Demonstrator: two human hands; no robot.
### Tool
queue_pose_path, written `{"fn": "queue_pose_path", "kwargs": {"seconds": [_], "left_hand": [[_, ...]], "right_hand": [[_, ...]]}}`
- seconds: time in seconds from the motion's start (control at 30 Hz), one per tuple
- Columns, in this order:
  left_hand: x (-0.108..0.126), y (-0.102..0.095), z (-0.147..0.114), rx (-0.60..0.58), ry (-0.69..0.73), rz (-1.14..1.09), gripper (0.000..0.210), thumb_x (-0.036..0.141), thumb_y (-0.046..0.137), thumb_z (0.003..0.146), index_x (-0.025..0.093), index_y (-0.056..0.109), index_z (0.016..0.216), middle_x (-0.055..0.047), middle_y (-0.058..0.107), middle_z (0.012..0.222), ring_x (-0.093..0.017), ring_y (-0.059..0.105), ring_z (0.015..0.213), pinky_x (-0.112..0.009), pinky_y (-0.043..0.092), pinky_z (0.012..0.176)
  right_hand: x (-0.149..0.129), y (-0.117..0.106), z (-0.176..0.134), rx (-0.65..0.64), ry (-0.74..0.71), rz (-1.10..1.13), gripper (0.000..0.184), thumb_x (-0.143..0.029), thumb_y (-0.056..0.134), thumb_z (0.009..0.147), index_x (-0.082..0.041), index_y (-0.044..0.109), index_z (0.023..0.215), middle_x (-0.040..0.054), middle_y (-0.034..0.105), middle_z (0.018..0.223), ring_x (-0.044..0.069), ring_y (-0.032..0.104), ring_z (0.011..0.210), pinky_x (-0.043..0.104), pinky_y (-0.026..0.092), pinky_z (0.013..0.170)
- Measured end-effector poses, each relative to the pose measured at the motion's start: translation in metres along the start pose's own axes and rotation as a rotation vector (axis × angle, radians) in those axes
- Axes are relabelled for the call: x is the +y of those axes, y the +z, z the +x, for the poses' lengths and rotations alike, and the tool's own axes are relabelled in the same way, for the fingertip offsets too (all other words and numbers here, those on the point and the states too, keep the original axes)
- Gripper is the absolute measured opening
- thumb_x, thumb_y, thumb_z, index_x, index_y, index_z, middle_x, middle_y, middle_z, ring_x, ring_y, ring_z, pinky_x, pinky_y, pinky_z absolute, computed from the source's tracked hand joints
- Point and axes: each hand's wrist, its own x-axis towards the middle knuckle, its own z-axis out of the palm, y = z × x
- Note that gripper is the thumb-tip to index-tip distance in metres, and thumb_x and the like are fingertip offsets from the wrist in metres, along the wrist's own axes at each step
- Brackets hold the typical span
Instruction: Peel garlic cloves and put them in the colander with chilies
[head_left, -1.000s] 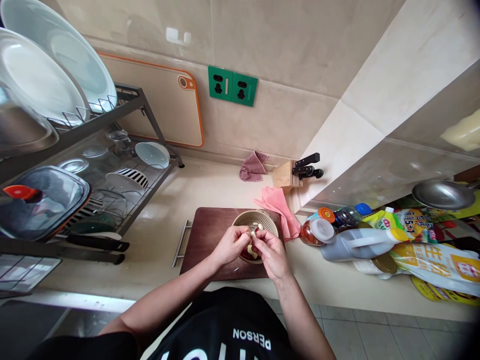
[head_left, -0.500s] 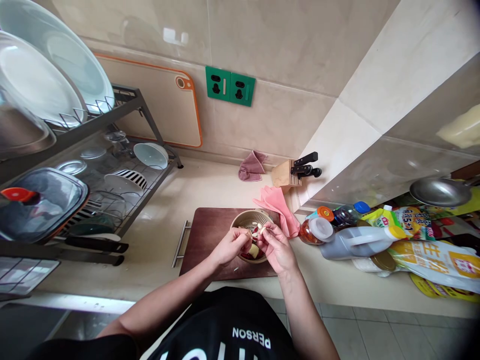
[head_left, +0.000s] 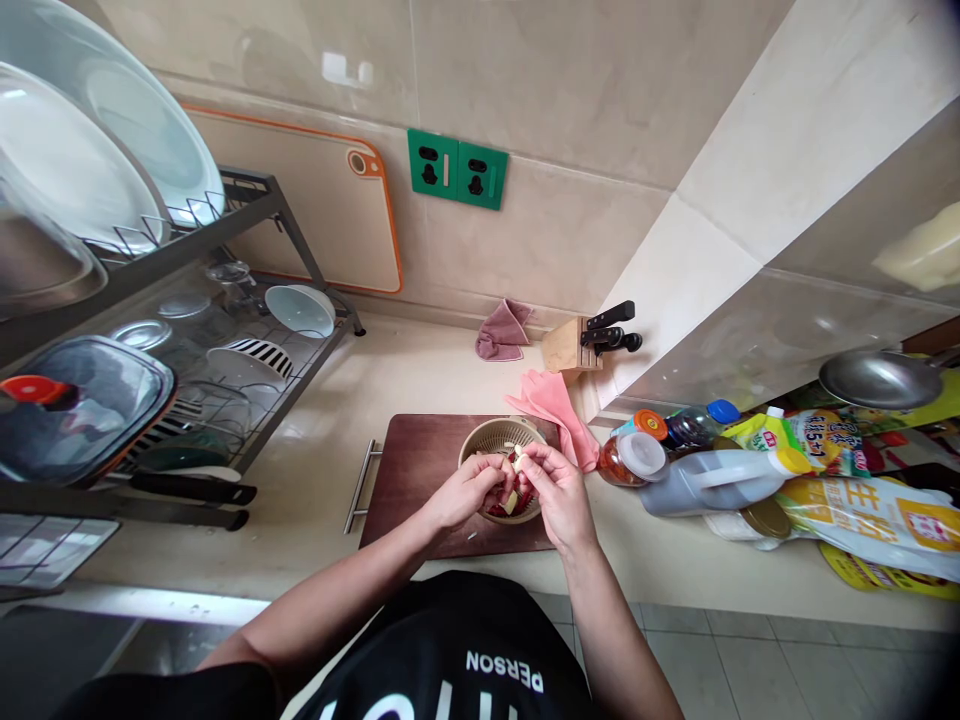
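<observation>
Both of my hands are over a beige strainer basket, which rests on a dark wooden cutting board. My right hand pinches a small pale garlic clove between thumb and fingers. Close beside it, my left hand has its fingertips pressed together; what they hold, if anything, is hidden. Below the fingers, red dried chillies and a pale yellow chunk like ginger lie in the basket. A small white scrap is on the board near its front edge.
A pink rubber glove touches the board's back right corner. Behind it are a knife block and a folded cloth. Jars and bottles, including a large jug, crowd the right. A dish rack occupies the left.
My left hand has shifted slightly right, bringing its fingertips closer to my right hand. The fingers of both hands have changed position around the clove.
</observation>
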Motion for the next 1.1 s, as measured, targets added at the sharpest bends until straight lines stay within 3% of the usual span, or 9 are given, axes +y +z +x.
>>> {"fn": "queue_pose_path", "kwargs": {"seconds": [0.23,0.47,0.73,1.1], "left_hand": [[0.0036,-0.0008,-0.0031,-0.024,0.066,0.238,0.029,0.035,0.040,0.085,0.016,0.043,0.064,0.004,0.043,0.058,-0.006,0.030,0.047,-0.018,0.025,0.045],[0.0042,-0.0026,-0.0048,-0.026,0.198,0.434,0.033,0.036,0.038,0.089,0.016,0.040,0.063,0.004,0.038,0.059,-0.008,0.032,0.054,-0.020,0.029,0.052],[-0.0002,0.0000,-0.0055,0.108,0.275,0.424,0.030,0.026,0.040,0.083,0.016,0.037,0.054,0.004,0.036,0.053,-0.008,0.031,0.052,-0.021,0.028,0.051],[0.0015,-0.0039,-0.0035,0.090,0.196,0.299,0.027,0.023,0.044,0.079,0.015,0.042,0.054,0.004,0.039,0.051,-0.007,0.033,0.049,-0.019,0.029,0.050]], "right_hand": [[0.0017,-0.0028,-0.0004,0.005,-0.129,-0.307,0.022,-0.034,0.067,0.076,-0.018,0.067,0.091,0.0034,0.068,0.076,0.015,0.061,0.065,0.026,0.051,0.059],[-0.0019,-0.0006,-0.0012,0.023,-0.199,-0.405,0.019,-0.030,0.067,0.076,-0.018,0.068,0.091,0.0045,0.069,0.079,0.017,0.065,0.069,0.028,0.055,0.066],[-0.0024,0.0035,-0.0007,-0.033,-0.114,-0.297,0.024,-0.033,0.069,0.074,-0.016,0.069,0.090,0.0046,0.069,0.078,0.015,0.063,0.065,0.027,0.054,0.061],[-0.0007,-0.0014,-0.0037,-0.208,0.049,-0.070,0.028,-0.032,0.070,0.075,-0.020,0.070,0.100,0.0039,0.069,0.089,0.014,0.063,0.074,0.025,0.052,0.068]]}}
